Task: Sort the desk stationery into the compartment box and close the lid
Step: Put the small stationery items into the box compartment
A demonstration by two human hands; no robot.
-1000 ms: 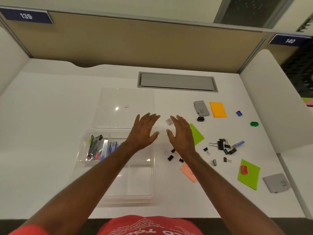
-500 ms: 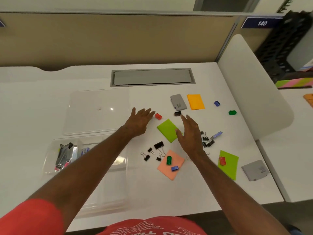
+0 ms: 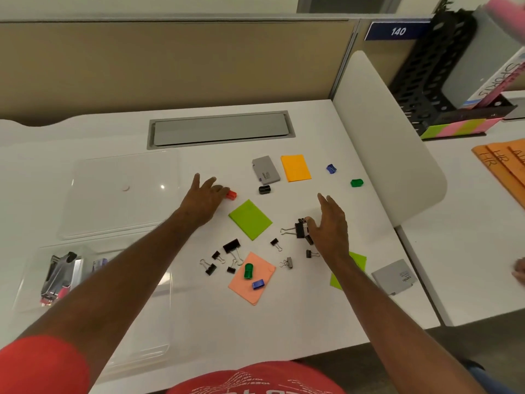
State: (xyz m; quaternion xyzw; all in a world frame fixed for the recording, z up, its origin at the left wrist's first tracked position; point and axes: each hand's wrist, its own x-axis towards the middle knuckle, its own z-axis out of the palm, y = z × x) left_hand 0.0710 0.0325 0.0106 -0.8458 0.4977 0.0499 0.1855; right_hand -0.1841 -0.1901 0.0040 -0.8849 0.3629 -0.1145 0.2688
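Note:
The clear compartment box (image 3: 159, 282) lies at the left with staplers (image 3: 56, 274) in its far-left cell, and its clear lid (image 3: 119, 191) lies flat behind it. My left hand (image 3: 203, 199) is open, fingertips touching a small red sharpener (image 3: 231, 194). My right hand (image 3: 331, 226) is open, spread over a cluster of black binder clips (image 3: 299, 227). More binder clips (image 3: 231, 247) lie between my arms. A green sticky pad (image 3: 250, 218) sits between my hands. A peach pad (image 3: 251, 277) carries a green sharpener (image 3: 248, 271) and a blue one (image 3: 258, 284).
Farther back lie a grey staple box (image 3: 265, 170), an orange pad (image 3: 295, 167), a black sharpener (image 3: 264, 189), a blue sharpener (image 3: 331, 168) and a green one (image 3: 356, 182). Another grey box (image 3: 393, 275) sits right. A white divider (image 3: 389, 137) bounds the desk.
My view has swung right and closer. My left hand reached right to the red sharpener; my right hand moved right over the binder clip cluster.

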